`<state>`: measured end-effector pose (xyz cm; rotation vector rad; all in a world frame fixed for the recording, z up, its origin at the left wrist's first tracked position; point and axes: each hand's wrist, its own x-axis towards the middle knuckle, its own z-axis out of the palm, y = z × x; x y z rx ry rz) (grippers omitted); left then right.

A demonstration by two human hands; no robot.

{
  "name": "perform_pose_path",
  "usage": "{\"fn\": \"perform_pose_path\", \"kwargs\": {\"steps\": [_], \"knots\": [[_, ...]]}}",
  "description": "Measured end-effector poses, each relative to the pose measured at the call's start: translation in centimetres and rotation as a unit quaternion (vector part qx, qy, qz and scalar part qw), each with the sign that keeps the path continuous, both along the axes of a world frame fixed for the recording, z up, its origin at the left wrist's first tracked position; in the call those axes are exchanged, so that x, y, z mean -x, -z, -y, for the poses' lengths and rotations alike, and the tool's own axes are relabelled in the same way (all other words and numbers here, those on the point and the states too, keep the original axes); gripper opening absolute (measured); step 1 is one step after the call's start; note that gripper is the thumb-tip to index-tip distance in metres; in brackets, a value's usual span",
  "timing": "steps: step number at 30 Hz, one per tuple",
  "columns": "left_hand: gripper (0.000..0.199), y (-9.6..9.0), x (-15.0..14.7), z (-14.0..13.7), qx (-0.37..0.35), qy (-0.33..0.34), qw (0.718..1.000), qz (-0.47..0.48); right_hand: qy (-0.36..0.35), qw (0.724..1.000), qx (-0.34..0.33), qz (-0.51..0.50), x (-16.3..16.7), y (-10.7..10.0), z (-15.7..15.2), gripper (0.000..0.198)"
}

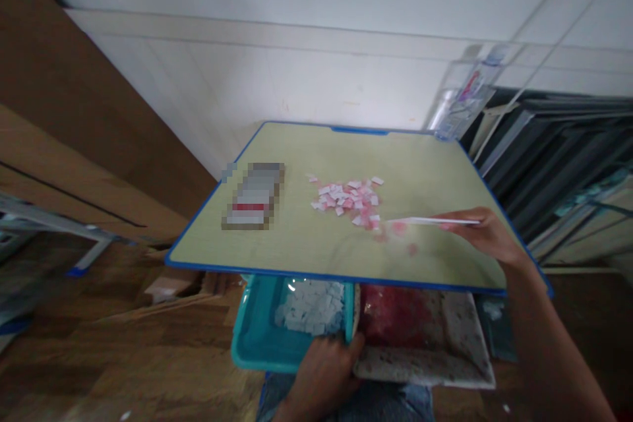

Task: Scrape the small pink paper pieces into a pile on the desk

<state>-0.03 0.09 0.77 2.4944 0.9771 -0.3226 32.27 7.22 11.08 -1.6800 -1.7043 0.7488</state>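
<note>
My right hand (487,237) is closed around a thin white stick (430,220) above the right part of the folding table (277,247). The stick points left; its blurred tip is close to a loose pile of small white and pink square pieces (341,195). Pink smears show on the tabletop under the stick. Below the table's front edge, my left hand (329,366) grips the near rims where a teal tub (252,343) and a stained white tray (420,369) meet. The tub holds white pieces (314,306); red liquid or staining covers part of the tray.
A pixelated phone-like object (254,194) lies on the table's left side. A clear plastic bottle (469,95) stands at the back right corner, by the white wall. Dark stacked panels (573,138) lean at right; brown cardboard (93,125) stands at left.
</note>
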Motion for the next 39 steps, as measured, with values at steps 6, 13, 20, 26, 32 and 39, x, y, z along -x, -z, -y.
{"fn": "perform_pose_path", "kwargs": {"steps": [6,13,20,26,32,39], "knots": [[0.034,-0.2,-0.1,0.0,0.017,-0.007,1.0,-0.017,-0.072,0.996,0.053,-0.02,0.2,-1.3,1.8,0.03],[0.034,0.1,0.0,0.1,0.004,-0.009,1.0,-0.02,-0.097,0.995,0.008,-0.039,2.4,-1.9,0.3,0.029],[0.036,0.4,0.2,0.2,-0.008,-0.002,1.0,-0.003,-0.119,0.99,0.055,-0.05,1.6,-2.4,1.0,0.032],[0.036,0.6,0.1,0.2,-0.008,-0.004,1.0,-0.007,-0.085,0.995,0.035,-0.044,1.1,-2.6,1.3,0.027],[0.038,0.4,0.1,0.2,-0.002,-0.005,1.0,-0.013,-0.111,0.993,0.029,-0.039,2.1,-2.3,0.4,0.028],[0.034,-0.1,0.0,0.1,0.011,-0.007,1.0,-0.024,-0.094,0.995,0.015,-0.038,2.7,-2.6,0.7,0.031]]}}
